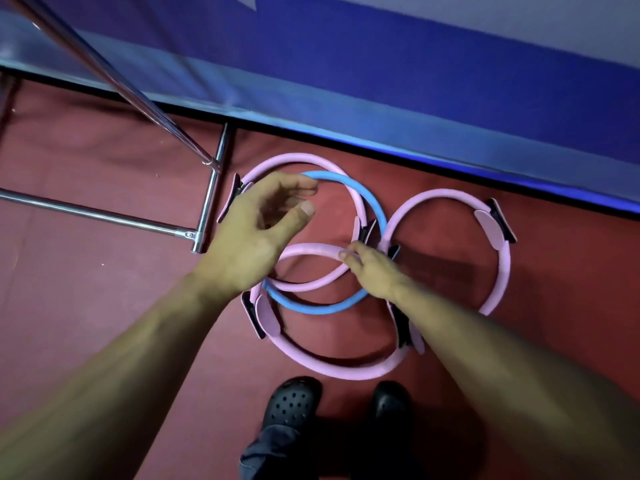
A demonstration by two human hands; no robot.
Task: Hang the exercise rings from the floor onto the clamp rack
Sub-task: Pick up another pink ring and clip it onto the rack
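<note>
Four exercise rings lie in a loose cluster on the red floor (104, 161), close to the foot of a blue and grey wall panel (381, 81). A blue ring (379, 211) sits in the middle of the pile, overlapping two pink ones: the far pink ring (277, 159), nearest the wall, and the near pink ring (346, 370), whose lower arc curves just ahead of the person's black clogs (294, 400). A third pink ring (504, 271) lies to the right, touching the cluster where the padded handles meet. The right hand (372, 268) is down on the pile with its fingers curled over the upper arc of the near pink ring — closed on it, though the ring does not look lifted. The left hand (256, 230) hovers above the left side of the far pink ring and the blue one, fingers spread and thumb out, open and holding nothing. To the left stands the chrome frame of the clamp rack (207, 202): a base tube along the floor, a crossbar joining it, and a slanted pole rising toward the upper left — no ring hangs on the part in view.
</note>
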